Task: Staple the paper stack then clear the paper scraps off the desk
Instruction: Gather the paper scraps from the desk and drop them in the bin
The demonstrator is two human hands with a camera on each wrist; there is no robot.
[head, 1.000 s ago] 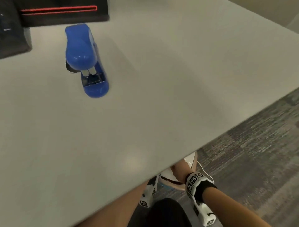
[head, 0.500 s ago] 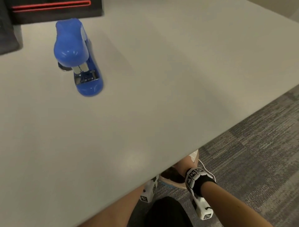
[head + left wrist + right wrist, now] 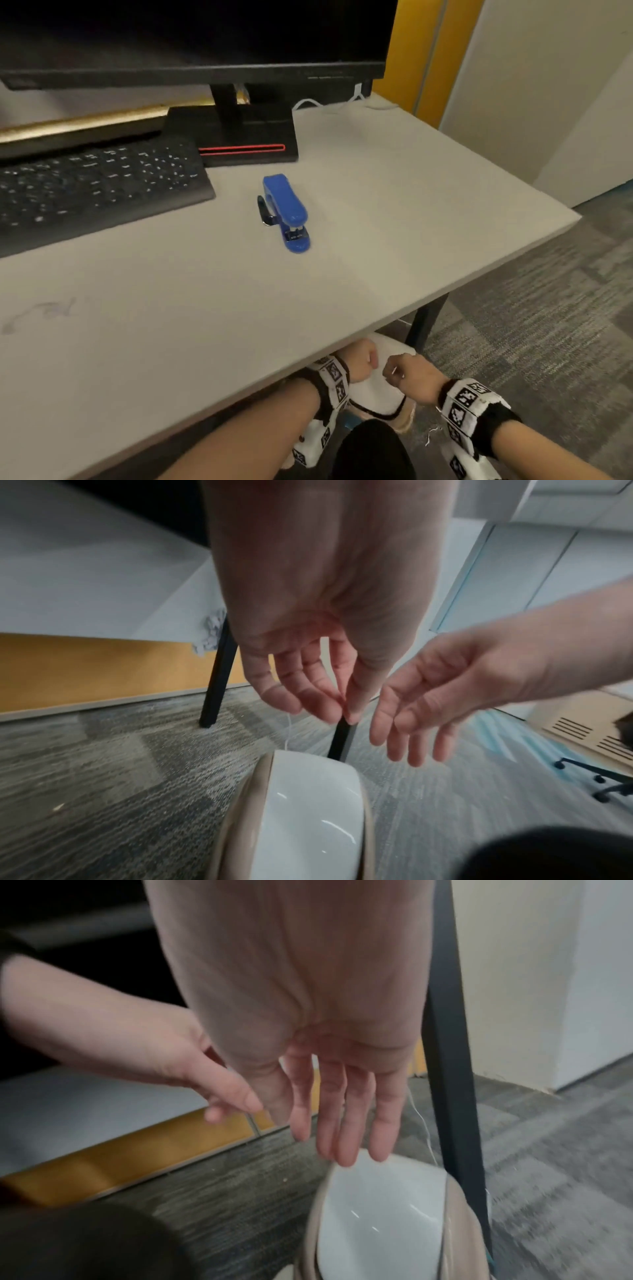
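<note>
**Both hands over a white bin under the desk**

Head view: A smooth, matte light-grey desk [image 3: 394,212] fills most of the frame. A glossy blue plastic stapler [image 3: 286,212], rounded and wedge-shaped w/ a metal mouth, lies near the desk's middle, just in front of a black monitor base [image 3: 246,137] that has a thin red outline. A black keyboard [image 3: 92,185] sits to the left. No paper stack or scraps in sight on the desk. Below the front edge, left hand [image 3: 359,365] and right hand [image 3: 409,377] hang close together above a round white bin [image 3: 376,390] w/ a tan rim. Both wrists wear black bands w/ white checkered marker blocks. Floor is grey, ribbed carpet.

Left wrist view: Left hand [image 3: 308,669] points down, fingers loosely bent, thumb tip meeting a fingertip; cannot tell if anything is pinched. Right hand [image 3: 428,691] beside it, fingers spread and relaxed. Shiny bin [image 3: 308,813] directly beneath. A thin black desk leg [image 3: 217,674] stands behind.

Right wrist view: Right hand [image 3: 335,1091] hangs w/ straight fingers, slightly apart, holding nothing, tips just above the bin [image 3: 380,1218]. Left hand [image 3: 164,1053] reaches in from the left.
</note>
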